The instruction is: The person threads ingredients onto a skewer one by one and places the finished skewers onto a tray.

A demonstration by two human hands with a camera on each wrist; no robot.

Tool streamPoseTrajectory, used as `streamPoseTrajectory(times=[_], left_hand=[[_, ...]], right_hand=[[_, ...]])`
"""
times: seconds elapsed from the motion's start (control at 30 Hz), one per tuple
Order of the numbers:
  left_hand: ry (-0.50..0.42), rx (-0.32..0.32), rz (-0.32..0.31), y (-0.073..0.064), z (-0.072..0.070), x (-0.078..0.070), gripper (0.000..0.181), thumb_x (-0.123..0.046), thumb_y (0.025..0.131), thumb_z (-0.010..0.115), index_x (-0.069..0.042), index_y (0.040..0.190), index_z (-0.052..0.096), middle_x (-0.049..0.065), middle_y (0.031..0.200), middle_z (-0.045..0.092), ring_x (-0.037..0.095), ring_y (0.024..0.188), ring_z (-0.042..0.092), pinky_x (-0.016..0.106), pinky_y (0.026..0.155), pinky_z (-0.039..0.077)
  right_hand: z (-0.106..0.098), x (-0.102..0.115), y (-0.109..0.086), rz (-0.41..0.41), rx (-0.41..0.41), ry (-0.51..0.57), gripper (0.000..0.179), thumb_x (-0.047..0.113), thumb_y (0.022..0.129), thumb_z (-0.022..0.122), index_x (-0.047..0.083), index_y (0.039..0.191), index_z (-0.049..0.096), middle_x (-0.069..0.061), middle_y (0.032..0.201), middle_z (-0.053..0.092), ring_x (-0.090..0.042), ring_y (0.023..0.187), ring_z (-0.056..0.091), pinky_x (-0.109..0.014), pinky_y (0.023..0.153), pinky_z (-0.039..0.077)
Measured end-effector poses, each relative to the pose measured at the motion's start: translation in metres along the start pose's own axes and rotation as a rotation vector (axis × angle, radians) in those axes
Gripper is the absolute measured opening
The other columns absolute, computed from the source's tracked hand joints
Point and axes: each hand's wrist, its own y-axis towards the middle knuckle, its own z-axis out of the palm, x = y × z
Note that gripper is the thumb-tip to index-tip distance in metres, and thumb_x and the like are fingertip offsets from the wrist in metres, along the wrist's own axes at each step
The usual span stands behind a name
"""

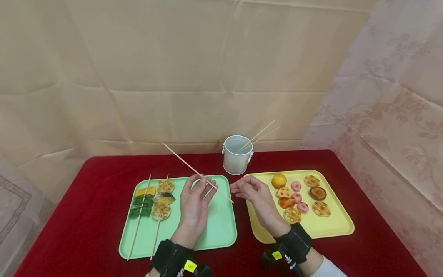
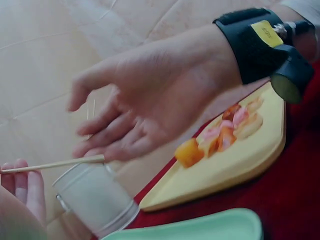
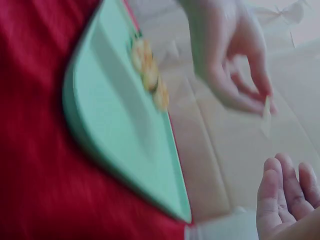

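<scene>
A bare wooden skewer [image 1: 183,161] slants over the green tray [image 1: 216,231], pinched between the thumb and fingers of my left hand [image 1: 193,209]. Its lower end points down toward my right hand [image 1: 261,200], which hovers between the two trays with loosely bent fingers and nothing visible in it. In the left wrist view the skewer's end [image 2: 95,159] appears close to the right fingertips; whether they touch I cannot tell. On the green tray's left lie two loaded skewers: one with a yellow piece [image 1: 145,191] and green pieces [image 1: 140,211], the other with lotus root slices [image 1: 160,211] and a dark-rimmed slice [image 1: 164,198].
The yellow tray [image 1: 337,225] on the right carries loose play food: lotus root slices [image 1: 321,209], a mushroom [image 1: 317,193], pink rings [image 1: 302,207], a yellow-orange piece [image 1: 278,180]. Behind the trays stands a small white bucket [image 1: 233,163] with two skewers [image 1: 259,134]. Red cloth [image 1: 79,215] covers the table.
</scene>
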Motion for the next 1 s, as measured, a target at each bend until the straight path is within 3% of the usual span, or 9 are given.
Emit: streamPoseTrajectory(times=[0.2, 0.33, 0.57, 0.67, 0.8, 1.0], left_hand=[[0.188, 0.001, 0.034, 0.002, -0.012, -0.012, 0.010, -0.005, 0.105, 0.060, -0.007, 0.114, 0.058, 0.005, 0.097, 0.069, 0.017, 0.091, 0.068, 0.033, 0.089, 0.058], [0.363, 0.012, 0.090, 0.001, -0.019, -0.020, 0.013, -0.005, 0.103, 0.063, 0.000, 0.115, 0.061, 0.007, 0.097, 0.068, 0.015, 0.086, 0.067, 0.029, 0.084, 0.058], [0.622, 0.034, 0.160, 0.003, -0.026, -0.027, 0.017, -0.002, 0.102, 0.064, 0.006, 0.116, 0.063, 0.011, 0.095, 0.066, 0.019, 0.084, 0.068, 0.024, 0.077, 0.057], [0.718, 0.047, 0.171, 0.003, -0.029, -0.029, 0.016, -0.002, 0.101, 0.065, 0.005, 0.115, 0.065, 0.014, 0.097, 0.067, 0.024, 0.084, 0.069, 0.022, 0.075, 0.057], [0.812, 0.070, 0.192, 0.002, -0.032, -0.031, 0.015, -0.003, 0.101, 0.065, 0.004, 0.114, 0.067, 0.015, 0.097, 0.067, 0.029, 0.084, 0.069, 0.023, 0.073, 0.056], [0.858, 0.082, 0.201, 0.003, -0.037, -0.031, 0.014, -0.002, 0.101, 0.064, 0.004, 0.113, 0.068, 0.015, 0.096, 0.069, 0.033, 0.085, 0.069, 0.024, 0.072, 0.057]], right_hand=[[-0.033, 0.007, 0.010, -0.095, -0.077, -0.252, 0.023, 0.020, 0.104, 0.063, -0.002, 0.106, 0.067, -0.014, 0.104, 0.075, -0.020, 0.094, 0.071, -0.029, 0.085, 0.056], [-0.062, 0.014, 0.017, -0.134, -0.129, -0.466, 0.020, 0.022, 0.102, 0.065, 0.003, 0.103, 0.073, -0.009, 0.099, 0.075, -0.022, 0.092, 0.068, -0.026, 0.079, 0.054], [-0.112, 0.024, 0.033, -0.218, -0.178, -0.815, 0.024, 0.026, 0.102, 0.066, 0.007, 0.114, 0.075, -0.010, 0.108, 0.076, -0.027, 0.097, 0.068, -0.037, 0.079, 0.053], [-0.129, 0.027, 0.040, -0.203, -0.138, -0.919, 0.027, 0.024, 0.103, 0.065, 0.005, 0.120, 0.073, -0.015, 0.113, 0.075, -0.032, 0.098, 0.068, -0.043, 0.081, 0.054], [-0.142, 0.026, 0.048, -0.119, -0.060, -1.022, 0.032, 0.024, 0.102, 0.066, 0.001, 0.123, 0.071, -0.019, 0.117, 0.073, -0.036, 0.101, 0.067, -0.050, 0.085, 0.054], [-0.143, 0.019, 0.053, -0.012, 0.029, -1.157, 0.042, 0.033, 0.098, 0.071, 0.001, 0.123, 0.071, -0.018, 0.114, 0.072, -0.038, 0.104, 0.065, -0.052, 0.086, 0.052]])
